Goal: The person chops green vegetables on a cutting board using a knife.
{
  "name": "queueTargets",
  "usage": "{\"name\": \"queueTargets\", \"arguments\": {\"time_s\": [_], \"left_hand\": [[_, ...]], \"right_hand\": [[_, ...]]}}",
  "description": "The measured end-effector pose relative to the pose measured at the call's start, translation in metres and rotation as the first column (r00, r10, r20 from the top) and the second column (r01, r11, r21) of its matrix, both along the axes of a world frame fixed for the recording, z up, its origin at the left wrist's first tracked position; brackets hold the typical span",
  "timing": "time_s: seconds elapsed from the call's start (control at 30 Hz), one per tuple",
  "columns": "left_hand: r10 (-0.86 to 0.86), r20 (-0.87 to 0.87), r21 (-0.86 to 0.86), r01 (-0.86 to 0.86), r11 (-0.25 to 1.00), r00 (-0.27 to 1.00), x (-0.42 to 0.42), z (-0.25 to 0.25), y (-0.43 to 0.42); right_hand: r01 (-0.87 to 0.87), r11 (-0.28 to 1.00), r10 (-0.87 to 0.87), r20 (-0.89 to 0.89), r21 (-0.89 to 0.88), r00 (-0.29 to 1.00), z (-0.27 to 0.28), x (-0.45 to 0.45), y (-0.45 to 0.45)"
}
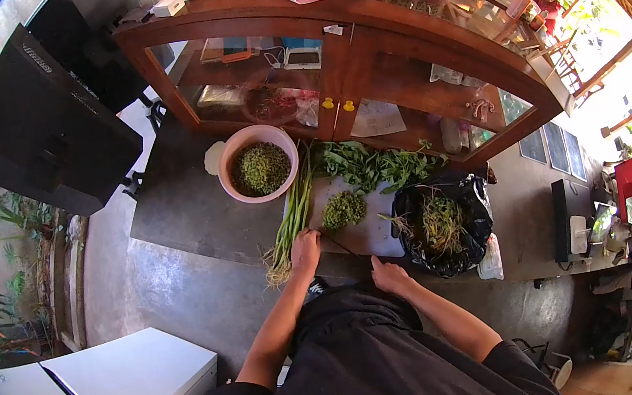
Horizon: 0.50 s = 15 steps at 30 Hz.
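Observation:
My right hand (pixel 390 275) is closed at the near edge of the counter, around the end of a thin dark knife (pixel 343 247) slanting up to the left. At the other end of the knife, my left hand (pixel 307 252) is closed beside long green stalks with roots (pixel 297 208); what its fingers hold is hidden. Between and beyond the hands, a heap of chopped green pieces (pixel 344 210) lies on a pale cutting board (pixel 378 225). Leafy greens (pixel 364 162) lie behind it. A pink bowl (pixel 225 170) of chopped greens stands at the back left.
A black plastic bag (pixel 411 245) of roots and trimmings sits right of the board. A wooden glass-front cabinet (pixel 335 73) rises behind. A white fridge (pixel 140 384) stands at lower left, a black loudspeaker-like box (pixel 52 129) at upper left. People are visible in the right background.

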<state>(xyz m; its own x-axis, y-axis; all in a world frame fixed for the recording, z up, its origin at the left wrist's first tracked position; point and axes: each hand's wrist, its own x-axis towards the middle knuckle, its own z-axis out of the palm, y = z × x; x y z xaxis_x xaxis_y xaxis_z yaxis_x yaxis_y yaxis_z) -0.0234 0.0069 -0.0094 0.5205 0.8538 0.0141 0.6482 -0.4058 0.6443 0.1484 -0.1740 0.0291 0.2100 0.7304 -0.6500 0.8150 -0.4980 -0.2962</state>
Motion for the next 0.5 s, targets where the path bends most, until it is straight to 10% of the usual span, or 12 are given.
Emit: {"name": "queueTargets", "arguments": {"time_s": [0.5], "left_hand": [[-0.087,-0.002,0.049,0.087,0.995,0.996,-0.004,0.002,0.001]], "right_hand": [[-0.047,0.989,0.031,0.11,0.143,0.993,0.018,-0.005,0.017]]}}
